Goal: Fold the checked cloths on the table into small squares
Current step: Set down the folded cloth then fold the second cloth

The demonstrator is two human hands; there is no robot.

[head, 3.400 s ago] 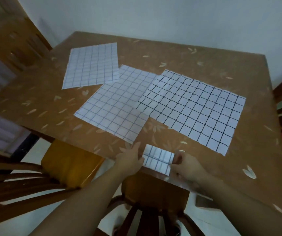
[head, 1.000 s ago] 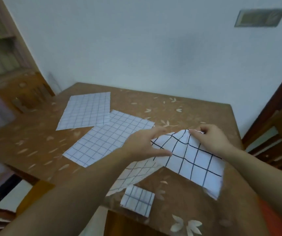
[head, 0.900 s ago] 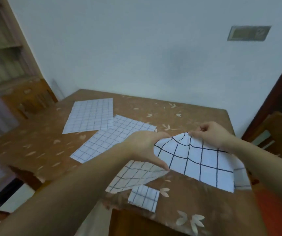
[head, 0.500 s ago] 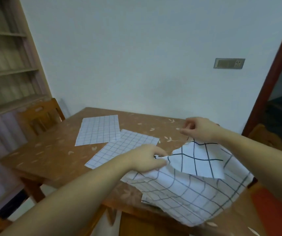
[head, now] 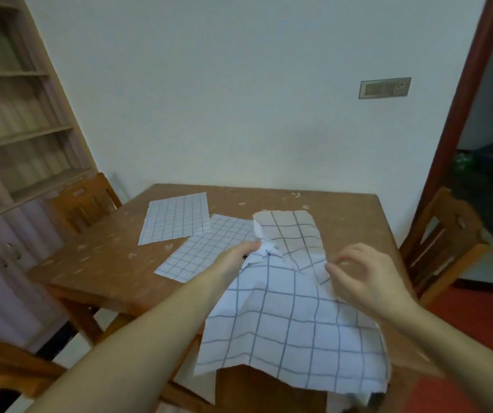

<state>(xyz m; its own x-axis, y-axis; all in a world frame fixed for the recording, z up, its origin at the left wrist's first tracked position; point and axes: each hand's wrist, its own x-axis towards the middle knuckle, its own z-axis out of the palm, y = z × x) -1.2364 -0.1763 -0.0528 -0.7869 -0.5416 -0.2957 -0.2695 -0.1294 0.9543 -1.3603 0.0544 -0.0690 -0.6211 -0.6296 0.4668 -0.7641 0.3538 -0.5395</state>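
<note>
A large white cloth with dark checks hangs lifted over the near edge of the brown table, its far part crumpled. My left hand pinches a bunched corner of it. My right hand hovers at its right side with fingers spread, touching or just off the fabric; I cannot tell which. Two fine-checked cloths lie flat on the table: one in the middle and one farther left. The small folded square is hidden behind the lifted cloth.
Wooden chairs stand at the left, at the right and close in front of me. A shelf unit fills the left wall. A doorway opens on the right.
The large cloth has been pulled off the table toward me and now hangs lower. My right hand has let go of its far corner and dropped to its right side. The view has tilted up.
</note>
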